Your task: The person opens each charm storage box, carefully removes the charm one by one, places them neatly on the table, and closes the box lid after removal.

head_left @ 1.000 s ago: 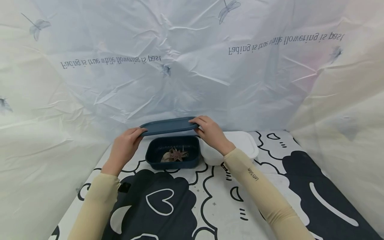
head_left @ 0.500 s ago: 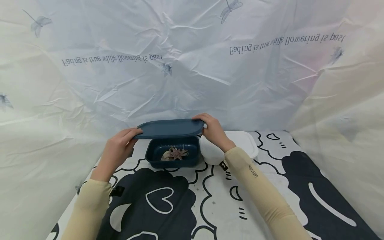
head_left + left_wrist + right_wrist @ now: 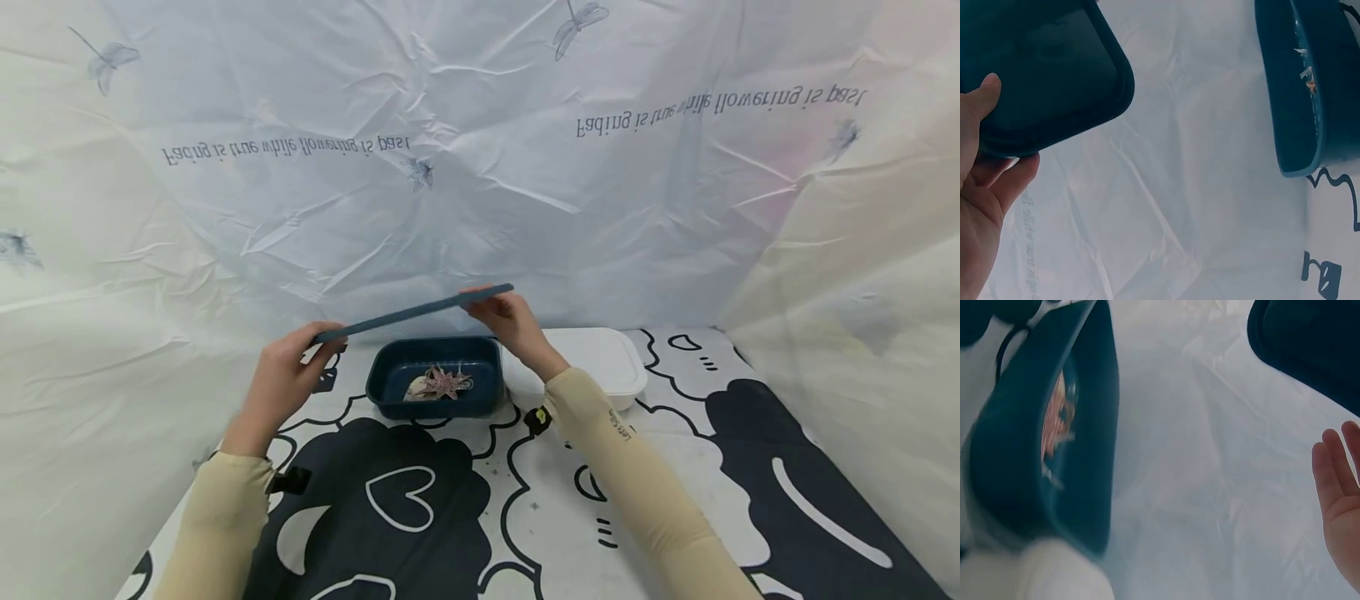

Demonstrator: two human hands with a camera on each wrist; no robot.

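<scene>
In the head view, my left hand (image 3: 281,371) pinches one end of a dark blue lid (image 3: 411,314), seen nearly edge-on and tilted, its right end higher. The left wrist view shows the thumb on the lid's face and fingers behind its edge. My right hand (image 3: 517,329) is by the raised end; in the right wrist view its fingers (image 3: 1330,469) are straight, fingertips right at the lid's edge. Below the lid stands an uncovered dark blue box (image 3: 435,408). Inside lie a pinkish, star-shaped spiky thing (image 3: 444,382) and a pale rounded piece (image 3: 415,389).
A white box with a white lid (image 3: 603,358) stands right beside the blue one, partly behind my right forearm. The cloth (image 3: 555,533) has a black-and-white cartoon print. A wrinkled pale sheet (image 3: 480,225) hangs close behind the boxes and along both sides.
The lid has gone from showing its broad face to edge-on, right end rising. My left hand moved left with it, while the right hand went from gripping the corner to straight fingers.
</scene>
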